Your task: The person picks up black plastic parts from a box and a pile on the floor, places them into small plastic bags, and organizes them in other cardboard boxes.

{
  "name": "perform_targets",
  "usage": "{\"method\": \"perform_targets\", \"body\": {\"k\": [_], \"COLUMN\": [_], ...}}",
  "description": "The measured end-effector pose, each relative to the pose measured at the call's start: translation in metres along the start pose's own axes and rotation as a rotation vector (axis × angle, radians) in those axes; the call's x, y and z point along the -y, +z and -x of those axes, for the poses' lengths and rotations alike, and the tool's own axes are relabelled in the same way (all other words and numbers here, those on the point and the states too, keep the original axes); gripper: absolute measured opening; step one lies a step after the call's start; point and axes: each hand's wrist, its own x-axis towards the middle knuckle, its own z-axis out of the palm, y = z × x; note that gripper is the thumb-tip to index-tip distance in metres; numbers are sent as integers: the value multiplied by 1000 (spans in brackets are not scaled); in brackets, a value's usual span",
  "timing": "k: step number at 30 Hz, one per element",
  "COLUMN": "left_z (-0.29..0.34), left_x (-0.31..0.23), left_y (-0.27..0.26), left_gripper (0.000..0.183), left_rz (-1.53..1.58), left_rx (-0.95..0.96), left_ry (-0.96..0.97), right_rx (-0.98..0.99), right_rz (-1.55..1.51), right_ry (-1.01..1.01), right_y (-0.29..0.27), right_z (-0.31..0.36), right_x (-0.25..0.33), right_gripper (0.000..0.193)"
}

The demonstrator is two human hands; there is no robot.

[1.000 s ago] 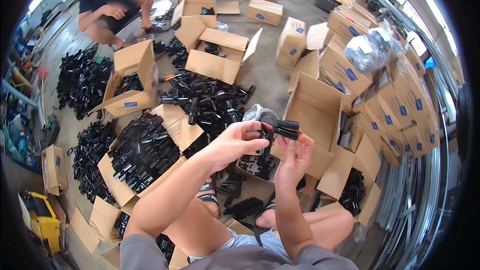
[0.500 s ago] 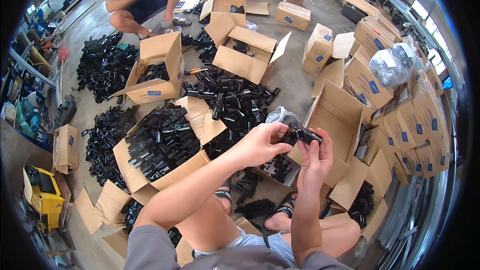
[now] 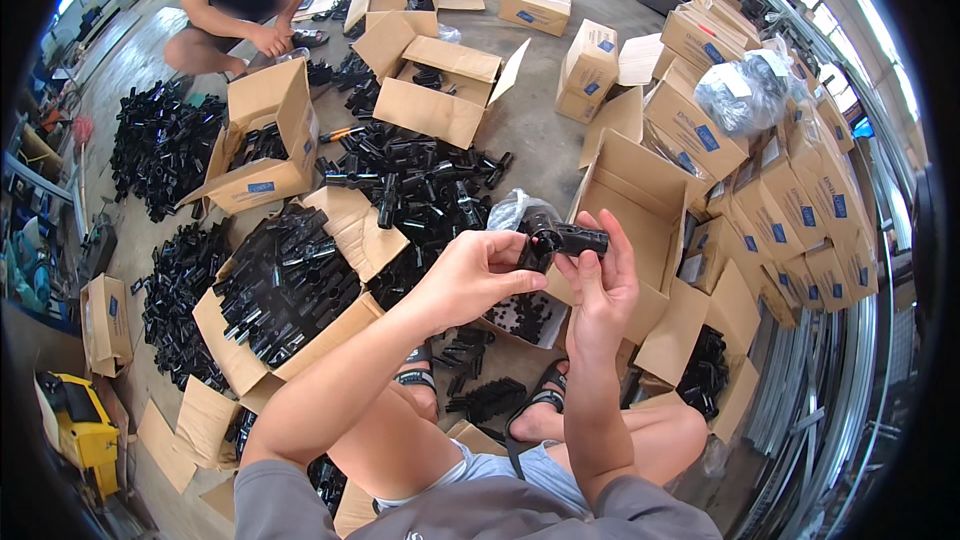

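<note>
In front of my knees, both hands hold up a glossy black tubular fitting. The thumb and fingers of my right hand grip its straight end from below. My left hand pinches the other end, where a darker black piece angles downward; whether the two are joined I cannot tell. Below them sits a tray of small black parts. Behind my hands stands an open cardboard box, and a clear plastic bag lies beside it.
Black fittings fill an open box at left and lie in piles on the floor. Another person squats at far left, handling a black part. Cartons are stacked at right, near long metal profiles. A yellow case stands lower left.
The view has shifted, so the surroundings sit further left and higher. My hands have turned the fitting slightly, and it is now more level. The other person has lowered one hand.
</note>
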Motion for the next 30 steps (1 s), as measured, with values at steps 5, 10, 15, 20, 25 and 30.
{"method": "perform_targets", "body": {"k": [5, 10, 15, 20, 25, 30], "left_z": [4, 2, 7, 7, 9, -3], "left_x": [6, 18, 18, 21, 21, 24], "left_y": [0, -9, -15, -22, -29, -34], "left_gripper": [31, 26, 28, 26, 26, 18], "left_rz": [109, 86, 148, -28, 91, 60], "left_rx": [-44, -54, -65, -44, -90, -174], "left_ry": [-5, -41, -104, -113, -101, -37], "right_rx": [22, 47, 97, 109, 198, 302], "right_rz": [-57, -92, -105, -82, -102, -231], "right_ry": [67, 144, 230, 277, 270, 338], "right_y": [6, 5, 3, 5, 9, -2], "right_z": [-1, -1, -5, -10, -16, -39], "right_x": [-2, -1, -4, -7, -17, -25], "right_gripper": [48, 50, 53, 48, 44, 49]}}
